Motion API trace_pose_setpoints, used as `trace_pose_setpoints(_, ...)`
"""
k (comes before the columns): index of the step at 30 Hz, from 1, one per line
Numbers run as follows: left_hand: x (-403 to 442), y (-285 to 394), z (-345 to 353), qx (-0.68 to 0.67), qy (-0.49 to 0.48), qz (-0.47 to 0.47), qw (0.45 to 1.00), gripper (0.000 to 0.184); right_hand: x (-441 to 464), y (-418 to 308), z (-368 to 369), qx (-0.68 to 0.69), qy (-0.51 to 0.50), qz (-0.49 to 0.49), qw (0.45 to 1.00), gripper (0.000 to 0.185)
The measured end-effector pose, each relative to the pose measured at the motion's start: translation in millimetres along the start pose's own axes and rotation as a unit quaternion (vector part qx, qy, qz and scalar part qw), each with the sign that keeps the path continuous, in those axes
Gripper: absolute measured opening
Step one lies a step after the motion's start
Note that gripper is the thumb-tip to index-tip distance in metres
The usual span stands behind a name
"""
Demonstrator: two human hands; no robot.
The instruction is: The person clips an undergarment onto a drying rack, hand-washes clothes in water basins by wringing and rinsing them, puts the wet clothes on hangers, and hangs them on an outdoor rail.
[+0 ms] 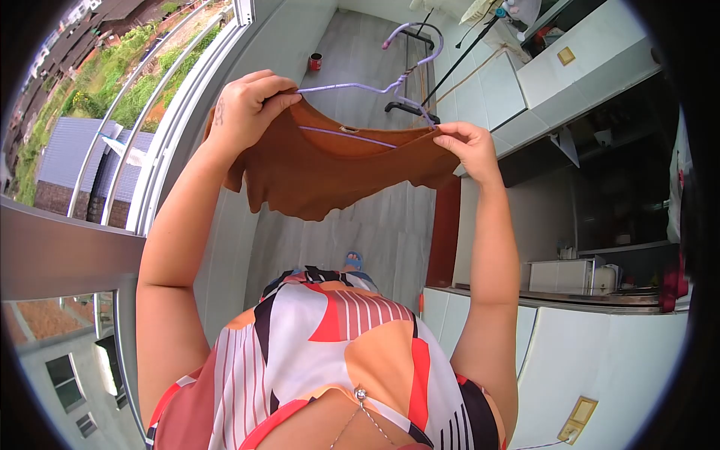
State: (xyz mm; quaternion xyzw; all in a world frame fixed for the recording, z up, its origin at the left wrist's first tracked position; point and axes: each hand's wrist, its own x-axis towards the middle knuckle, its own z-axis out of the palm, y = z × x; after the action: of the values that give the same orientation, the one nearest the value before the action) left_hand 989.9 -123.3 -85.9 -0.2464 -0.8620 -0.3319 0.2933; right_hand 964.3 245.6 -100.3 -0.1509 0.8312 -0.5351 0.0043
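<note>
A brown shirt [322, 176] hangs spread out in front of me on a purple clothes hanger [358, 86]. The hanger's hook rises above the neckline, and its lower bar shows inside the neck opening. With fingers pinched, my left hand [251, 109] grips the shirt at one shoulder, next to the hanger's arm. At the other shoulder my right hand [471, 150] pinches the cloth by the hanger's end. The shirt's lower edge hangs loose and wavy above the floor.
On the left is an open window [139, 180] with metal rails. A red can [315, 61] stands on the grey floor [300, 247] ahead. A black-footed stand [405, 109] is beyond the hanger. White-tiled walls and a counter [555, 300] run along the right.
</note>
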Motion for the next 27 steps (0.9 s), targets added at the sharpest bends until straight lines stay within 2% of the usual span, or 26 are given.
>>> trace_pose_setpoints(4, 15, -23, 8, 0.123, 0.051, 0.027, 0.991, 0.012, 40, -3, -4, 0.045, 0.059, -0.079, 0.994, 0.017)
trace_pose_setpoints(7, 29, -24, 10, 0.115, 0.094, 0.006, 0.989, 0.011, 63, -18, -9, -0.091, -0.026, -0.267, 0.959, 0.031)
trace_pose_setpoints(8, 33, -26, 10, 0.093, 0.109, -0.019, 0.989, 0.011, 71, -19, -13, -0.106, -0.031, -0.263, 0.959, 0.046)
trace_pose_setpoints(11, 49, -32, 12, 0.117, 0.115, -0.031, 0.986, 0.013, 123, 32, -43, -0.024, -0.067, -0.096, 0.993, 0.051)
trace_pose_setpoints(12, 55, -34, 13, 0.134, 0.117, -0.043, 0.983, 0.013, 141, 50, -50, 0.039, -0.126, -0.020, 0.991, 0.038)
trace_pose_setpoints(15, 72, -36, 17, 0.133, 0.149, -0.064, 0.978, 0.012, 184, 73, -71, -0.003, -0.140, 0.015, 0.990, 0.024)
trace_pose_setpoints(16, 76, -38, 17, 0.151, 0.159, -0.069, 0.973, 0.011, 193, 76, -78, 0.004, -0.081, -0.044, 0.996, 0.016)
trace_pose_setpoints(17, 77, -41, 16, 0.163, 0.187, -0.074, 0.966, 0.011, 201, 71, -86, -0.014, -0.021, -0.115, 0.993, 0.015)
trace_pose_setpoints(19, 79, -46, 16, 0.188, 0.242, -0.080, 0.949, 0.011, 218, 82, -114, -0.012, -0.030, -0.106, 0.994, 0.018)
trace_pose_setpoints(20, 82, -40, 17, 0.189, 0.256, -0.095, 0.943, 0.012, 220, 77, -115, -0.064, -0.060, -0.161, 0.983, 0.020)
trace_pose_setpoints(22, 90, -37, 22, 0.218, 0.270, -0.050, 0.936, 0.013, 221, 57, -113, -0.167, -0.117, -0.268, 0.942, 0.025)
trace_pose_setpoints(25, 100, -31, 34, 0.253, 0.272, -0.017, 0.928, 0.015, 246, 34, -118, -0.102, 0.003, -0.280, 0.955, 0.032)
trace_pose_setpoints(27, 106, -27, 39, 0.261, 0.261, -0.007, 0.929, 0.016, 258, 14, -99, -0.067, -0.077, -0.305, 0.947, 0.036)
